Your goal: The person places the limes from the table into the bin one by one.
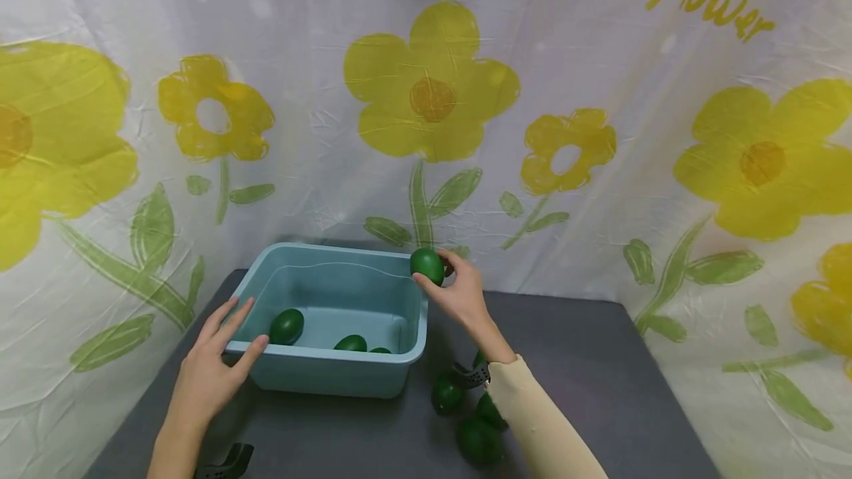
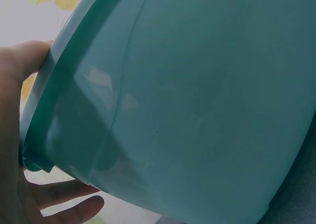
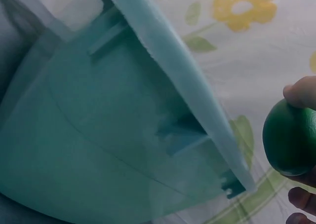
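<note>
A light blue plastic basin (image 1: 319,372) stands on the dark table, with several glossy dark green avocados inside, one avocado (image 1: 287,327) lying at its left. My right hand (image 1: 459,294) pinches another avocado (image 1: 427,265) between thumb and fingers, at the height of the basin's far right rim. In the right wrist view that avocado (image 3: 290,137) appears beside the basin's rim (image 3: 182,76). My left hand (image 1: 211,364) rests at the near left corner of the basin, fingers extended and thumb by the front rim. The left wrist view shows its thumb touching the rim (image 2: 54,61).
Several more avocados (image 1: 479,442) lie on the table (image 1: 566,361) to the right of the basin, partly hidden by my right forearm. A white curtain (image 1: 586,242) printed with yellow flowers hangs behind the table and along its sides.
</note>
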A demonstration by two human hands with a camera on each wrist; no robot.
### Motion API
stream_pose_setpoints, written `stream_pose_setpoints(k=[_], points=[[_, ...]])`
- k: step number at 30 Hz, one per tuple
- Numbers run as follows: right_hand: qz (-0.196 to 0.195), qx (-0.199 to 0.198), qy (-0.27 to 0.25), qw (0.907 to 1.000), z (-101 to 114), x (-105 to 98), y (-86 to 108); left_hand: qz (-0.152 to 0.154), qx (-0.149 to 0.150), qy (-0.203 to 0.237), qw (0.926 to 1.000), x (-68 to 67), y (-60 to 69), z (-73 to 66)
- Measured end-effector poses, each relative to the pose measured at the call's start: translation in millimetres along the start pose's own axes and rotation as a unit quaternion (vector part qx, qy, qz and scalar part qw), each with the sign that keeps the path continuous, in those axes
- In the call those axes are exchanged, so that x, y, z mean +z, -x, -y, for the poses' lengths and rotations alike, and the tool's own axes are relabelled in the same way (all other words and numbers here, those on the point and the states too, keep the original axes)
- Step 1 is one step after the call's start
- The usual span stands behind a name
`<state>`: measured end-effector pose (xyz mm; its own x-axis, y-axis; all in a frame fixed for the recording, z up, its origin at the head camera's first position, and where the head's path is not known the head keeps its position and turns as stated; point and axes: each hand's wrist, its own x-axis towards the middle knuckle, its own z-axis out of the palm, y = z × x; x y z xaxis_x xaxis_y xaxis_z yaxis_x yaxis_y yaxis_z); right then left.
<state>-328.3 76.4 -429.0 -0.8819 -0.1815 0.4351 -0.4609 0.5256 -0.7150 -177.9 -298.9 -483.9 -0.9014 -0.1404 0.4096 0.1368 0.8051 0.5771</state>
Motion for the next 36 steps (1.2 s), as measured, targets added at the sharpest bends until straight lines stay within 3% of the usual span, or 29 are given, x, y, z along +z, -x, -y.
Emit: stream_pose_setpoints(k=[5, 14, 23, 31, 36], points=[[0.01, 0.015, 0.009, 0.9998, 3, 9, -2.9, 0.003, -0.002, 0.002, 1.0, -1.1, 0.3, 0.4], [0.037, 0.001, 0.012, 0.9992, -3, 18, -8.8, -0.003, 0.0, 0.002, 1.0, -0.5, 0.8, 0.4], [0.072, 0.022, 0.007, 0.9972, 1, 26, -15.3, -0.003, -0.001, -0.001, 1.0, -1.3, -0.8, 0.7], [0.086, 0.013, 0.058, 0.9945, -1, 35, -22.7, 0.0, -0.003, -0.002, 1.0, -1.6, -0.9, 1.7], [0.092, 0.003, 0.064, 0.9937, -3, 37, -23.8, 0.001, -0.005, -0.003, 1.0, -1.8, -1.5, 2.1]])
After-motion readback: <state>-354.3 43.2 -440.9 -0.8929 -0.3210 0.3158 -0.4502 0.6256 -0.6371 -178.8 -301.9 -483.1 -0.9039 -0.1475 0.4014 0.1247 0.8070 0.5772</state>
